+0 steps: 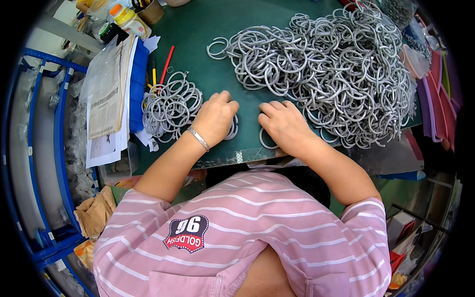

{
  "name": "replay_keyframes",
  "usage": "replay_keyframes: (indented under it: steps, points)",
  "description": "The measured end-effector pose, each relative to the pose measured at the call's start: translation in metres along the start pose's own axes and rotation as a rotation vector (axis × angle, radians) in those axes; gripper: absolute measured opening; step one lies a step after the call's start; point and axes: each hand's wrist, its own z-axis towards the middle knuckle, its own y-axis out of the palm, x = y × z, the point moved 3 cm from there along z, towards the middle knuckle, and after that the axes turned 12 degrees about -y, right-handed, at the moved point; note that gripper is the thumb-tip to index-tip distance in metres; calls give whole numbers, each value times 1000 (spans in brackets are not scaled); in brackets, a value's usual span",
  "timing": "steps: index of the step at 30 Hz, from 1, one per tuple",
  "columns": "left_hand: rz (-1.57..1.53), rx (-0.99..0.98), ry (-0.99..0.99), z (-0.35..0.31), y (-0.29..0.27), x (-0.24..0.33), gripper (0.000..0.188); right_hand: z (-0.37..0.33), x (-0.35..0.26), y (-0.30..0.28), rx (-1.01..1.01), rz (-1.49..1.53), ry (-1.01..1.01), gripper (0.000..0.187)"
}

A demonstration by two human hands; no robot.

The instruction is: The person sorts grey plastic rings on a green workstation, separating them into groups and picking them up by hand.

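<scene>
The ring (262, 141) at the right hand (285, 124) showed just left of and below its fingers, near the front edge of the surface (217, 159). It could have slid over that edge if nudged toward the body. In the large pile of grey rings (326, 69), beyond and right of that hand, loops crossed one another, so pulling one might have dragged out others. The small ring pile (173, 106), just left of the left hand (216, 117), could have been scattered by a sideways brush of its wrist.

The right hand's ring seemed to lie flat, its visible arc bulging left and toward the body; being round, it had no clear long axis. Both hands were partly closed, fingers curled downward; whether either gripped a ring could not be told.
</scene>
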Motion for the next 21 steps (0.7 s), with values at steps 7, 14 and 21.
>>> replay_keyframes:
  steps: [7, 14, 21]
  points:
    - [-68, -97, 119, 1, 7, 0, 22, -8, 15, -19, 466, 187, 167, 18]
    - [-340, 129, 133, 24, -4, 24, 23, 6, 31, -18, 361, 29, 433, 10]
    - [-135, 161, 81, 39, 23, 22, 25, -3, 97, -131, 1020, -107, 353, 20]
